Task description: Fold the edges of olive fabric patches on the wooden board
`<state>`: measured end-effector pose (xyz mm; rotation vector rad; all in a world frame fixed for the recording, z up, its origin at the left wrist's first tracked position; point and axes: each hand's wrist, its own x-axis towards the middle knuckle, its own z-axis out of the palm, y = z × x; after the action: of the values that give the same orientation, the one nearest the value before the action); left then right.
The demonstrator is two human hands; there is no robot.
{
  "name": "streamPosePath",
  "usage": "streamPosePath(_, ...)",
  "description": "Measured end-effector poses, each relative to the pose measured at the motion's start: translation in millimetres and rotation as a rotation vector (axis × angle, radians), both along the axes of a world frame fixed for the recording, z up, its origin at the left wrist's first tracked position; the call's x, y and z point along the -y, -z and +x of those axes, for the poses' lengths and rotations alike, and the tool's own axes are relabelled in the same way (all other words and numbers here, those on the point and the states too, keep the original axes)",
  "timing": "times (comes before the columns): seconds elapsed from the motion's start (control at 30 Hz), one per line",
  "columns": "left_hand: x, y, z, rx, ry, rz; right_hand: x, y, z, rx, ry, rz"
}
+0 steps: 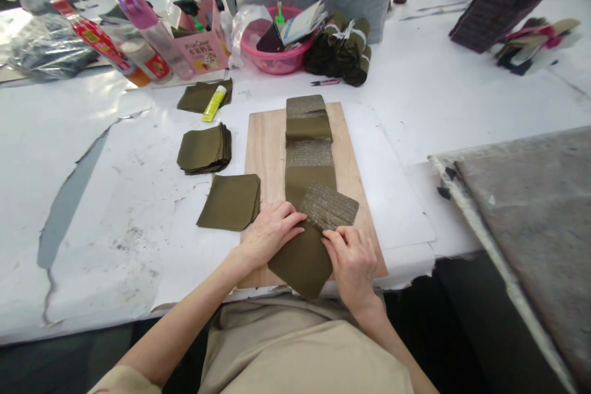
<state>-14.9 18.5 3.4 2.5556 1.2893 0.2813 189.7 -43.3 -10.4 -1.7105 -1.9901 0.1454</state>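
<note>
Both hands pinch an olive fabric piece whose far end carries a ribbed, speckled grey strip. My left hand grips its left edge near the strip, thumb and fingers together. On the other side my right hand pinches the edge just below the strip. The piece lies turned at an angle over the near end of a wooden board. Beyond it, overlapping olive pieces with speckled bands run up the board in a column. A stack of olive fabric pieces sits left of my left hand.
More olive stacks lie at left, one under a yellow tube. At the back stand bottles, a pink box, a pink basin and tied fabric rolls. Small snips lie nearby. A grey-topped surface borders the right.
</note>
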Motion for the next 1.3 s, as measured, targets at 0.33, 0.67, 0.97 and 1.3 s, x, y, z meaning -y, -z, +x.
streamPosePath(0.33, -7.4, -0.4, -0.6, 0.023, 0.011, -0.038, -0.5, -0.2, 3.4, -0.056, -0.04, -0.052)
streamPosePath(0.67, -8.3, 0.0, -0.1, 0.008, 0.011, -0.039, -8.6, -6.1, 1.9, -0.018, -0.057, -0.077)
streamPosePath(0.97, -5.1, -12.9, 7.8, -0.031, 0.063, 0.02, -3.5, -4.7, 0.1, -0.009, -0.127, 0.071)
streamPosePath(1.3, -17.3, -16.3, 4.6, -0.022, 0.113, 0.005, -3.0, 1.7, 15.1, 0.03, -0.151, -0.039)
